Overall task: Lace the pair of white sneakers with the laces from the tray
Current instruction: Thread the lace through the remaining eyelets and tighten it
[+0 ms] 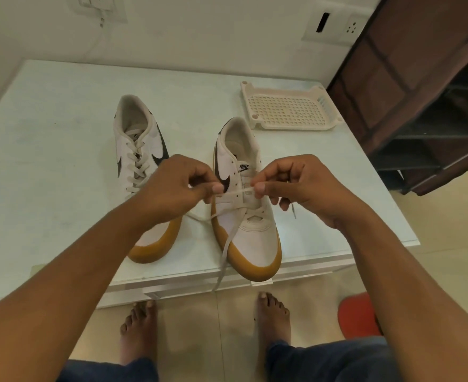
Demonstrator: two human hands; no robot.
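1. My left hand (177, 186) and right hand (296, 186) hung over the middle of the half-laced sneaker (255, 238). Each pinched the white lace (237, 192) between thumb and forefinger, with the other fingers (282, 202) curled in.
2. The short run of lace between the two pinches lay taut across the eyelet rows, just below the tongue label.
3. Only the lower eyelets of that sneaker carried lace. One loose end ran down past the toe and hung over the front edge of the white surface (62, 133); the other dangled below my right hand.
4. Its gum-coloured toe sat close to that front edge, heel pointing away from me.
5. The laced sneaker (138, 150) stood to its left with a narrow gap between them, partly under my left wrist and well in from the left edge.
6. The perforated tray (248, 106) sat near the far right corner, just beyond the half-laced sneaker's heel but apart from it.
7. A dark shelf unit (420, 92) stood close by that corner.
8. My bare feet (272, 321) were on the floor below the front edge.
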